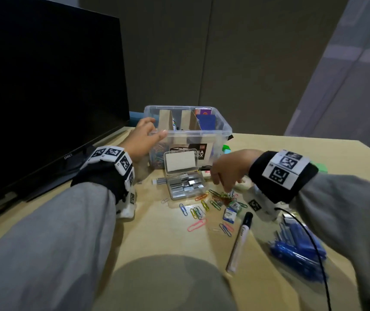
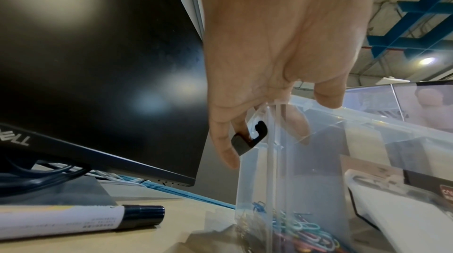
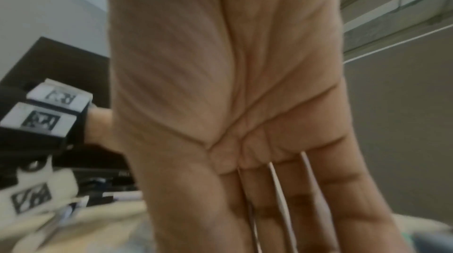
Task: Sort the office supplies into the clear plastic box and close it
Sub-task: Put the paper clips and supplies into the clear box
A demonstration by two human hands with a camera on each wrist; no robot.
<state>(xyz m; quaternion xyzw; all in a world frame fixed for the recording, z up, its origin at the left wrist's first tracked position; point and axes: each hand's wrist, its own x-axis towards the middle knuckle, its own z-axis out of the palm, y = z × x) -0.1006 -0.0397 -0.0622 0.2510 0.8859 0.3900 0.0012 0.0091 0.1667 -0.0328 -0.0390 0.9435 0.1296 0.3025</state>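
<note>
The clear box (image 1: pixel 217 133) stands open near the table's (image 1: pixel 157 239) far edge, and the left hand (image 1: pixel 142 136) rests curled over its left rim. In front of it the right hand (image 1: pixel 228 170) points down, fingertips pinching among loose paper clips (image 1: pixel 198 212) beside an open staple case (image 1: pixel 185 182). A marker (image 1: pixel 240 241) lies nearer; a dark monitor (image 1: pixel 44 97) stands left.

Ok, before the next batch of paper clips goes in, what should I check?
1. Clear plastic box lid off: ok.
2. Left hand holding the box's near-left corner: ok.
3. Right hand gripping loose coloured paper clips: cannot tell, fingertips only reach the pile.
4. Left compartment already holds clips: ok.
5. Open clear staple case stands in the path: not ok.
</note>
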